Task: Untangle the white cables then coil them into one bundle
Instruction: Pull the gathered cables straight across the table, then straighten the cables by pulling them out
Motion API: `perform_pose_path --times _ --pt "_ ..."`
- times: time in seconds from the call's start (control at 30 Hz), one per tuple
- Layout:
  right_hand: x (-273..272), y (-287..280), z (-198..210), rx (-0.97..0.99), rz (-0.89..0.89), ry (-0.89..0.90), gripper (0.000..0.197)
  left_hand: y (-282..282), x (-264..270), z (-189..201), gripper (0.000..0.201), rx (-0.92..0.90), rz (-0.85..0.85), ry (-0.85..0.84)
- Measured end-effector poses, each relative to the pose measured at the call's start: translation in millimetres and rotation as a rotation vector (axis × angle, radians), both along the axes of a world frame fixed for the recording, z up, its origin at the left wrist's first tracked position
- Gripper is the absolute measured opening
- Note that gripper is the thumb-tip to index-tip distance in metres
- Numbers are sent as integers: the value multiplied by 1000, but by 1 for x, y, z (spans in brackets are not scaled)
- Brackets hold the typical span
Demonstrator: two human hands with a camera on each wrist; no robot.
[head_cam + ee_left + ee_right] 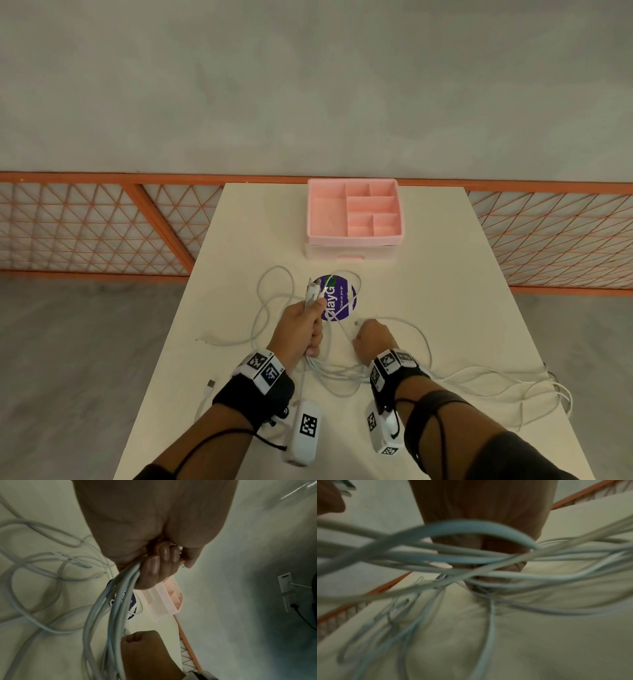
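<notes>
Left hand (301, 329) grips gathered cable ends; right hand (371, 341) fisted, contents unclear; white cables (274, 308) mostly loose, uncoiled.

I'm looking down at a cream table (445, 274) that runs away from me toward a grey wall (308, 85). At its far end sits a pink organizer tray (327, 219), split into several compartments, stacked on a pale drawer unit (318, 253) with a pink handle. Just in front of that, a round purple sticker (346, 291) with white lettering lies flat on the tabletop. An orange railing (85, 222) with diamond mesh runs behind the table on both sides. My left wrist view catches a white wall socket (285, 582) with a plug below it.
</notes>
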State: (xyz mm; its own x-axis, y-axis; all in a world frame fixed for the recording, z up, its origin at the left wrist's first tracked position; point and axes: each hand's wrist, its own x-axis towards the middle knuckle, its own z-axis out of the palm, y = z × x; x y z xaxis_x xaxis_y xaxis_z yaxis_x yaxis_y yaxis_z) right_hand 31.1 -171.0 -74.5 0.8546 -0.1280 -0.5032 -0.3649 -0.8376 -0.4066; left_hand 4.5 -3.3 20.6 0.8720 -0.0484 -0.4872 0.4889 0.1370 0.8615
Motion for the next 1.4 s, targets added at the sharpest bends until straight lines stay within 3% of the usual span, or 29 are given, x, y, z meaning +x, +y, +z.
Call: perform_pose_path --times 0.13,0.33,0.43,0.5,0.6,0.73,0.93,1.0,1.07,1.13,1.2,1.27,1.3,1.4 --pt "15 -6 32 190 -30 -107 14 3 5 5 35 -19 45 -32" --pt "41 -3 127 776 -9 -328 15 -5 20 19 18 -109 215 -203" --pt "40 2 163 902 47 -330 15 -15 29 29 30 -177 193 -263" --pt "39 2 180 997 25 -352 13 -17 34 34 26 -223 172 -285" --pt "42 -1 201 1186 -28 -377 12 -21 35 33 35 -254 104 -264" --pt "51 -6 229 1285 -70 -476 13 -26 28 31 21 -260 16 -238" --pt "77 -55 276 1360 -350 -897 25 -9 24 17 35 -191 33 -173" --pt "83 -77 281 1323 -446 -980 25 -4 25 16 30 -174 66 -171" --pt "87 -97 270 1143 -537 -1008 18 -3 31 19 19 -158 117 -178" --pt "88 -113 247 736 -499 -941 11 -2 38 22 13 -114 164 -195" --pt "84 -121 218 171 -315 -716 32 -3 44 26 13 -57 159 -223" --pt "70 -112 197 -170 -70 -644 50 -8 46 32 14 -6 115 -252" --pt "62 -102 192 -163 56 -684 49 -11 47 35 14 12 89 -264" --pt "45 -60 184 113 451 -717 32 -20 49 39 18 43 25 -307"
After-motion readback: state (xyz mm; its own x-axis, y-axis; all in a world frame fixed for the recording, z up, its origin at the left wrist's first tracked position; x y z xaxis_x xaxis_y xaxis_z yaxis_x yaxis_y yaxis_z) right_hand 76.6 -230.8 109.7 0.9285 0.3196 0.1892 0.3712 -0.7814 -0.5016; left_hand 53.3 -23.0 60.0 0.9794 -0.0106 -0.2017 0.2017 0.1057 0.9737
